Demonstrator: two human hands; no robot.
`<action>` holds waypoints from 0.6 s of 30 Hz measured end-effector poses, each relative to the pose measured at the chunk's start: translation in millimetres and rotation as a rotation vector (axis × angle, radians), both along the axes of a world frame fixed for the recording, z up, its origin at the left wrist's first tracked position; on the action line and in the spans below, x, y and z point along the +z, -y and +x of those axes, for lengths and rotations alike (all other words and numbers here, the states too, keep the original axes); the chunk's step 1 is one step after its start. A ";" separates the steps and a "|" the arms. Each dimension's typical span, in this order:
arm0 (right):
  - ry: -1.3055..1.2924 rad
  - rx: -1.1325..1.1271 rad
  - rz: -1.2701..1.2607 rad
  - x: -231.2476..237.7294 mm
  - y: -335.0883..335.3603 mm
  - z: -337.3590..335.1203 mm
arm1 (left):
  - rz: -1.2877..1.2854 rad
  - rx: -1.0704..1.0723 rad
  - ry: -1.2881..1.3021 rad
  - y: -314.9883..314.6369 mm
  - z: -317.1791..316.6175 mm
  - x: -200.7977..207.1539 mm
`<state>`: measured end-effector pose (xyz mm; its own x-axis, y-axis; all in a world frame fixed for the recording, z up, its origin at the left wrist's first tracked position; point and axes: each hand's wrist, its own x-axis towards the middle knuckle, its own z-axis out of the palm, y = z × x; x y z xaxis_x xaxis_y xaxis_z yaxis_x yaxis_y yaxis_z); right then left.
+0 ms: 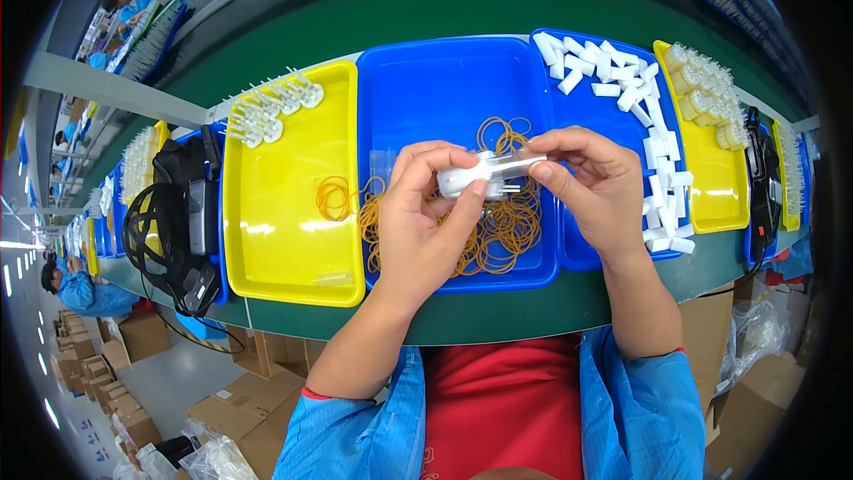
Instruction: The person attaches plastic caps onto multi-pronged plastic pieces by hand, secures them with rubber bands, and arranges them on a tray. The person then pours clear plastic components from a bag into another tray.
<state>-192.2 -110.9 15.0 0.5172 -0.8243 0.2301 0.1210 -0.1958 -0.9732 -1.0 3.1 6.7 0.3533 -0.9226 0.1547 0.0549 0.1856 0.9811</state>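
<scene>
Above the middle blue tray (444, 80), my left hand (422, 213) pinches a white rounded plastic part (458, 180) between thumb and fingers. Thin prongs stick out of the part on its right side. My right hand (595, 182) grips a clear tube (515, 163) by its far right end, thumb against forefinger. The tube's left end meets the white part; whether it is fitted onto it or just touching, I cannot tell. Below both hands lies a heap of tan rubber bands (506, 236) in the tray.
A yellow tray (289, 240) on the left carries white round-based pieces with thin pins (267, 111). In the right blue tray (586, 124) lie many white blocks (657, 147). Beyond it stands another yellow tray (720, 200) of pale parts. A black mesh item (155, 236) sits far left.
</scene>
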 end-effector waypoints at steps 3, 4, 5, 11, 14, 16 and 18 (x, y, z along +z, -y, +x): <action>-0.019 -0.006 -0.019 -0.2 -0.2 -0.3 | 0.002 0.000 0.007 -0.1 0.9 -1.2; -0.049 -0.013 -0.057 1.0 -0.3 -0.4 | 0.010 0.001 0.005 -0.1 1.1 -1.1; -0.079 -0.020 -0.096 2.2 -0.4 -0.3 | 0.018 0.001 0.003 0.0 1.2 -1.1; -0.117 -0.069 -0.274 3.5 0.4 2.0 | -0.045 0.045 0.075 3.5 1.6 -7.0; -0.149 -0.082 -0.307 3.5 1.5 1.6 | -0.061 0.056 0.089 3.4 0.2 -5.1; -0.161 -0.082 -0.299 4.5 0.6 1.6 | -0.061 0.061 0.095 3.2 -0.1 -5.8; -0.173 -0.081 -0.291 4.8 -0.3 1.4 | -0.061 0.067 0.101 3.1 -0.3 -6.9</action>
<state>-190.8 -110.6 19.8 0.5043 -0.7771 0.3765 -0.0680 -0.4704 -0.8798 -1.2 0.0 -0.1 0.3935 -0.8854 0.2474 -0.0584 0.2445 0.9679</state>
